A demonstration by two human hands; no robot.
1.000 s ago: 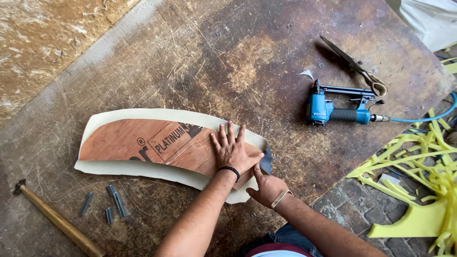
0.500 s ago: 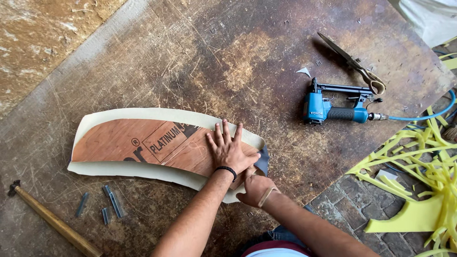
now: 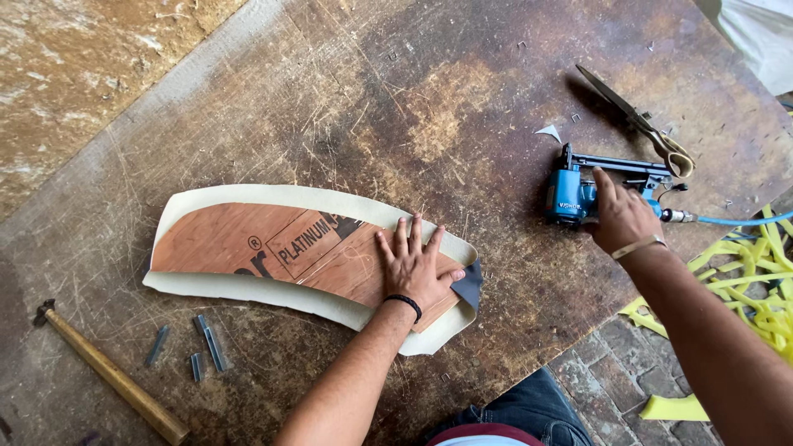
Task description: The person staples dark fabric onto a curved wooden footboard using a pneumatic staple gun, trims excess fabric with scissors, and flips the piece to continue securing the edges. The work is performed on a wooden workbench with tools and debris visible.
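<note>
Pressing flat with fingers spread, the left hand (image 3: 415, 268) pins a curved reddish-brown plywood panel (image 3: 289, 248) onto a cream sheet of padding (image 3: 248, 289) that shows all round it, lying toward the near edge of the scarred brown wooden worktop (image 3: 396, 107). A dark grey scrap of fabric (image 3: 469, 285) pokes out just beside the thumb. The right hand (image 3: 621, 219) lies over the handle of a blue pneumatic staple gun (image 3: 578, 194) toward the worktop's right edge, fingers curled onto it, though whether they have fully closed cannot be told. A light blue air hose (image 3: 735, 220) runs off to the right. Large metal shears (image 3: 640, 124) lie just beyond the gun. Near the left corner rest a wooden-handled hammer (image 3: 107, 372) and several grey staple strips (image 3: 202, 347). Yellow foam offcuts (image 3: 752, 289) hang past the right edge. To do this well, I judge the pinning palm should keep even weight so panel and padding stay aligned, and the gun should be gripped firmly with the hose trailing clear of the work.
</note>
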